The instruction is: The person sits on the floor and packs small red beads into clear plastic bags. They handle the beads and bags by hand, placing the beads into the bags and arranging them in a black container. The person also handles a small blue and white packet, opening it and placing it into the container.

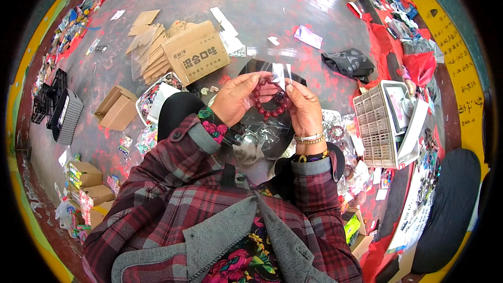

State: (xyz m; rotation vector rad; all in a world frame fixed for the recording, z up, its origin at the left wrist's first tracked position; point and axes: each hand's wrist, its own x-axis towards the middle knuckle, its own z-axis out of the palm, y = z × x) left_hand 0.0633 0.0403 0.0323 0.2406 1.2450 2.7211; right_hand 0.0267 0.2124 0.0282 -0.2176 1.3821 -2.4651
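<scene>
Your left hand (233, 97) is part-curled, thumb and fingers holding the red bead bracelet (275, 113) at 10 o'clock; your right hand (305, 110) pinches it near 2 (clear plastic (281, 75) glints at 1). Farther out lie a carton (196, 55) at 10, a dark bundle (347, 65) at 2, a crate (367, 131) past 3.

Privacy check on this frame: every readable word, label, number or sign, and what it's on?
Brown carton: bold dark characters, not copied here.
Yellow wall band: dark characters, not copied.
Small boxes, lower left: any print too small to read.
Red beaded bracelet: none visible.
</scene>
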